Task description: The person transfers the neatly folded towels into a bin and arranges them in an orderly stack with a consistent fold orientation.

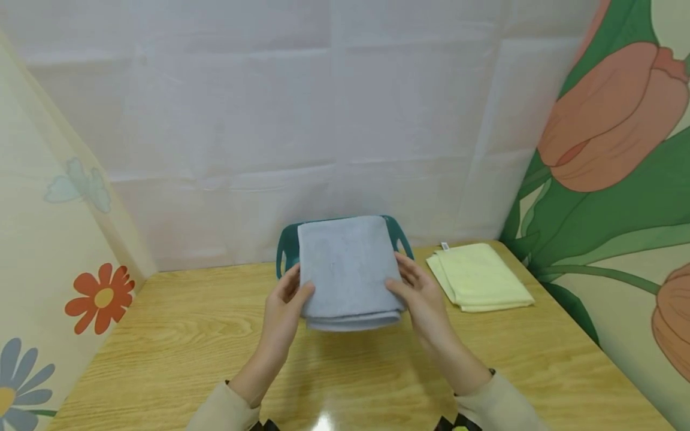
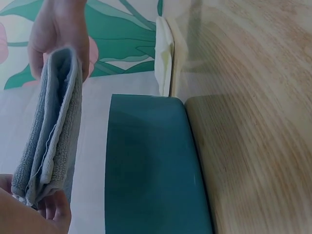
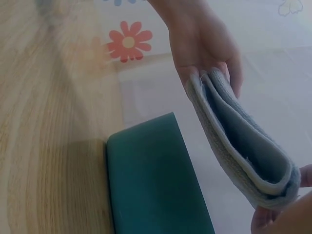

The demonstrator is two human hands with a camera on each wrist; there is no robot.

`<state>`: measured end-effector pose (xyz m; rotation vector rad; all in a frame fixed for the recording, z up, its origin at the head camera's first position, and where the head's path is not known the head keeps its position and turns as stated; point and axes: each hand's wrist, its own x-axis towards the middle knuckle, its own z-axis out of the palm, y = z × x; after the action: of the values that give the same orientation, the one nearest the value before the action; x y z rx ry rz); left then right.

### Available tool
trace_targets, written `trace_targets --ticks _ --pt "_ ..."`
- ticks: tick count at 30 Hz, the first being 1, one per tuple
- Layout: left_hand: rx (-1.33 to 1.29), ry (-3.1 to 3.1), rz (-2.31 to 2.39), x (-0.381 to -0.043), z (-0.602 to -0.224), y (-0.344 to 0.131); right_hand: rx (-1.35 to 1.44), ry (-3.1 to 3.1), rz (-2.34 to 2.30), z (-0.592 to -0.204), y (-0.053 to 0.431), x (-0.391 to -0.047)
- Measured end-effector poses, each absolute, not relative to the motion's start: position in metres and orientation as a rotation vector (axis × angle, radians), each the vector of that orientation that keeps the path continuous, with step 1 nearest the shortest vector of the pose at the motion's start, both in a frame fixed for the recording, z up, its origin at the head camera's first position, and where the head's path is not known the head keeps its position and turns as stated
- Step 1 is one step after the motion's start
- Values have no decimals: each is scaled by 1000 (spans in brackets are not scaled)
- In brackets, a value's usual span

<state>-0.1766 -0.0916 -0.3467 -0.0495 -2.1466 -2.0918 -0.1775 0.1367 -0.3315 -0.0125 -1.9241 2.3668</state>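
A folded grey-blue towel [image 1: 347,266] is held up between both hands, in front of and above a teal basket [image 1: 289,248]. My left hand [image 1: 286,305] grips its left edge, thumb on top and fingers beneath. On the opposite edge my right hand [image 1: 423,299] pinches it the same way. Both wrist views show the towel's stacked layers [image 2: 51,126] end-on, raised off the table. The basket's smooth outer wall [image 3: 153,178] stands on the wood below the towel. Most of the basket's inside is hidden behind the towel in the head view.
A folded pale yellow towel [image 1: 482,278] with a small white tag lies on the wooden table [image 1: 205,323], right of the basket. Behind the table hangs a creased white sheet [image 1: 334,120]. Flower-printed panels [image 1: 620,131] border the table on both sides.
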Motion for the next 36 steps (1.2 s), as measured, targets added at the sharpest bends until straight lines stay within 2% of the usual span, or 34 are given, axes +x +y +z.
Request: trace_targets --ticks 10,36 --pt "-24 -2155 -2103 -187 -341 -91 63 -1938 2375 -329 136 -184" --pt "33 -2095 -2157 -218 -343 -90 -50 -1939 2323 -331 132 -217"
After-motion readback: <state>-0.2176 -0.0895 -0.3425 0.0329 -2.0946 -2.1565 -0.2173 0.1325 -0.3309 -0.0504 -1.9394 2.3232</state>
